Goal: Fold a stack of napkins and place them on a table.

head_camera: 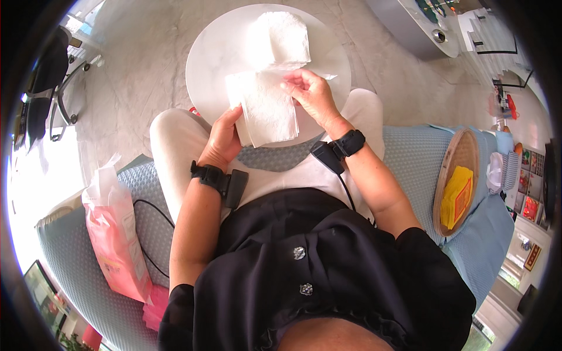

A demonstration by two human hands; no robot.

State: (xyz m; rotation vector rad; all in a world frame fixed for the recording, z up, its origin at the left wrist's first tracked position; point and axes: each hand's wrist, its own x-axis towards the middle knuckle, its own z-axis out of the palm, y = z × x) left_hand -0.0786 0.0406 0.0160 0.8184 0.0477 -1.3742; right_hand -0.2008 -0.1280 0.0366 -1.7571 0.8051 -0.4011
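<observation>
My left hand [224,138] grips the left edge of a stack of white embossed paper tissues [270,112], thumb on top and fingers partly hidden. The stack's layers fan apart a little at the left. At its upper right corner are the bent fingers of my right hand [311,92], thumb and forefinger close together. Whether they pinch a sheet is unclear. Just beyond lies a second pile of white tissues [290,39] on a round white table [210,57]. Glare washes out part of both piles.
I sit on a light-blue quilted sofa [408,162]. On it, a pink plastic-wrapped package [116,237] stands at the left, and an oval wooden tray [448,171] with a yellow packet [456,197] lies at the right. A cable [151,206] runs by my left arm.
</observation>
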